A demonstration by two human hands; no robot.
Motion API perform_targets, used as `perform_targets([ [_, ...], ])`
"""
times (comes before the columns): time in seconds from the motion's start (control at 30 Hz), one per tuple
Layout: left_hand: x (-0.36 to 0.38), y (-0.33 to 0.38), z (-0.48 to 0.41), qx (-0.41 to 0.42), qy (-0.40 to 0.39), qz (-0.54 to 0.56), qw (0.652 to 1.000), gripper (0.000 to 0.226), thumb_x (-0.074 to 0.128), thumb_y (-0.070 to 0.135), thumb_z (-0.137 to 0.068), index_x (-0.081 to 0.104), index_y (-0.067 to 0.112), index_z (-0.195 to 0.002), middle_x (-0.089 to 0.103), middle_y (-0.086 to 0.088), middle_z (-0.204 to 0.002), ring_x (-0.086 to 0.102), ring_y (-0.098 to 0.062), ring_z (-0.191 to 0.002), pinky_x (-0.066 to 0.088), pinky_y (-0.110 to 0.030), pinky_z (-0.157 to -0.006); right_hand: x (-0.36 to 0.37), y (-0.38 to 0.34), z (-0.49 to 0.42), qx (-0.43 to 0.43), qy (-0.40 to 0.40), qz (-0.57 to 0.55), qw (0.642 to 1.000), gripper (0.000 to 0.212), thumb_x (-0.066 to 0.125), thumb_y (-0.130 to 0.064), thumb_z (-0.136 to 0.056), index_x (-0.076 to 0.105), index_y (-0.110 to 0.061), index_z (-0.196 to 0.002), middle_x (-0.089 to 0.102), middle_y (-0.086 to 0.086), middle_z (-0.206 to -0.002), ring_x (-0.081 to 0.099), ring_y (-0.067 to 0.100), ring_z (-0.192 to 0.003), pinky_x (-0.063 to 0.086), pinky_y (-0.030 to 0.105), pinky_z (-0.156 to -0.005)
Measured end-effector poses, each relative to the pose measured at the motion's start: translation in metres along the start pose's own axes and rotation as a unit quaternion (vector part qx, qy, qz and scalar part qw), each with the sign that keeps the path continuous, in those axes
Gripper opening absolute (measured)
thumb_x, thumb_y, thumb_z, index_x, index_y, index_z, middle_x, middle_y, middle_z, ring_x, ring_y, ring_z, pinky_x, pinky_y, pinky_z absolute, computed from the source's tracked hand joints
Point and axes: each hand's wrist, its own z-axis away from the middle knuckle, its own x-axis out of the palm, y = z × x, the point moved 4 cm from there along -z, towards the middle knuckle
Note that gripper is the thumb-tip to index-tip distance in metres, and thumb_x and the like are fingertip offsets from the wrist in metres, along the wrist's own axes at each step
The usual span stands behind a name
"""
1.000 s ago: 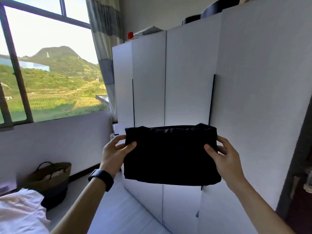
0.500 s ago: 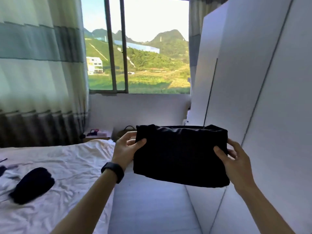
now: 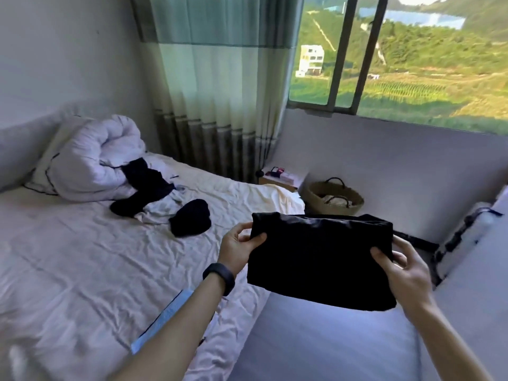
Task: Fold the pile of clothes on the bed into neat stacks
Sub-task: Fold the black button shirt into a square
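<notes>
At lower centre of the frame, left hand and right hand pinch a folded black garment beside the bed.

Bed, covered by a creased white sheet. At its head lies a bundled white duvet. A heap of dark garments touches the duvet and lies partly over a pale cloth. Just beside the heap is a separate dark bundle. A light-blue flat item lies at the near edge.
</notes>
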Motion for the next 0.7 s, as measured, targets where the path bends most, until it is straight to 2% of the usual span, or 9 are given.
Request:
perform_targets([
  [0.07,-0.009,-0.022,-0.015,-0.014,0.041,-0.010,0.999,0.022,0.076,0.008,-0.086,0.069,0.019,-0.104,0.073,-0.014,-0.083,0.070,-0.020,-0.073,0.058,-0.036,-0.067,0.023,0.019,-0.031,0.015,-0.036,0.008,0.999,0.040,0.076,-0.019,-0.091,0.068,-0.055,-0.106,0.078,-0.011,-0.093,0.074,0.006,-0.080,0.054,0.013,-0.061],
  [0.13,-0.018,-0.046,-0.026,-0.033,0.083,-0.019,0.996,0.020,0.078,0.011,-0.085,0.069,0.022,-0.099,0.073,-0.013,-0.079,0.071,-0.022,-0.073,0.058,-0.037,-0.069,0.048,0.037,-0.055,0.037,-0.074,0.016,0.996,0.040,0.076,-0.019,-0.091,0.068,-0.055,-0.105,0.078,-0.010,-0.095,0.075,0.007,-0.083,0.056,0.018,-0.065],
  [0.23,-0.032,-0.087,-0.044,-0.070,0.144,-0.031,0.987,0.020,0.081,0.016,-0.083,0.070,0.024,-0.097,0.076,-0.005,-0.077,0.073,-0.020,-0.074,0.057,-0.029,-0.064,0.083,0.074,-0.094,0.068,-0.128,0.037,0.989,0.037,0.076,-0.022,-0.091,0.066,-0.055,-0.105,0.078,-0.010,-0.095,0.075,0.009,-0.085,0.055,0.031,-0.075],
  [0.37,-0.046,-0.141,-0.066,-0.118,0.230,-0.055,0.965,0.019,0.083,0.021,-0.081,0.071,0.026,-0.094,0.076,-0.004,-0.084,0.074,-0.018,-0.080,0.055,-0.024,-0.068,0.138,0.129,-0.150,0.097,-0.217,0.082,0.968,0.034,0.075,-0.025,-0.093,0.064,-0.047,-0.116,0.078,-0.006,-0.092,0.075,0.016,-0.086,0.058,0.039,-0.078],
  [0.43,-0.047,-0.164,-0.076,-0.137,0.272,-0.064,0.950,0.018,0.082,0.018,-0.081,0.069,0.026,-0.091,0.075,-0.004,-0.086,0.072,-0.019,-0.083,0.054,-0.022,-0.070,0.166,0.154,-0.177,0.108,-0.263,0.104,0.953,0.034,0.074,-0.028,-0.093,0.061,-0.043,-0.121,0.077,-0.003,-0.095,0.074,0.020,-0.090,0.059,0.045,-0.084],
  [0.5,-0.045,-0.187,-0.081,-0.170,0.311,-0.064,0.933,0.019,0.081,0.016,-0.082,0.067,0.026,-0.090,0.075,-0.008,-0.091,0.071,-0.022,-0.086,0.055,-0.032,-0.079,0.191,0.176,-0.201,0.126,-0.312,0.131,0.933,0.035,0.072,-0.033,-0.094,0.058,-0.043,-0.124,0.075,-0.001,-0.101,0.072,0.021,-0.095,0.058,0.048,-0.087],
  [0.53,-0.042,-0.199,-0.082,-0.190,0.328,-0.061,0.923,0.019,0.081,0.016,-0.083,0.067,0.027,-0.090,0.075,-0.006,-0.088,0.072,-0.022,-0.085,0.055,-0.033,-0.079,0.202,0.186,-0.210,0.131,-0.331,0.148,0.923,0.035,0.072,-0.034,-0.094,0.057,-0.044,-0.125,0.074,0.000,-0.104,0.072,0.022,-0.096,0.058,0.049,-0.088],
  [0.63,-0.033,-0.231,-0.081,-0.227,0.386,-0.036,0.893,0.020,0.080,0.014,-0.083,0.066,0.027,-0.090,0.074,0.010,-0.074,0.071,-0.018,-0.082,0.054,-0.023,-0.072,0.235,0.210,-0.238,0.141,-0.392,0.192,0.889,0.038,0.071,-0.038,-0.094,0.056,-0.043,-0.128,0.071,0.001,-0.109,0.069,0.022,-0.100,0.057,0.048,-0.090],
  [0.7,-0.030,-0.248,-0.082,-0.255,0.416,-0.031,0.872,0.019,0.080,0.019,-0.084,0.067,0.027,-0.095,0.073,0.015,-0.079,0.069,-0.013,-0.085,0.053,-0.024,-0.079,0.259,0.225,-0.252,0.148,-0.427,0.222,0.864,0.043,0.070,-0.037,-0.094,0.055,-0.038,-0.134,0.068,0.004,-0.115,0.067,0.024,-0.106,0.055,0.048,-0.095],
])
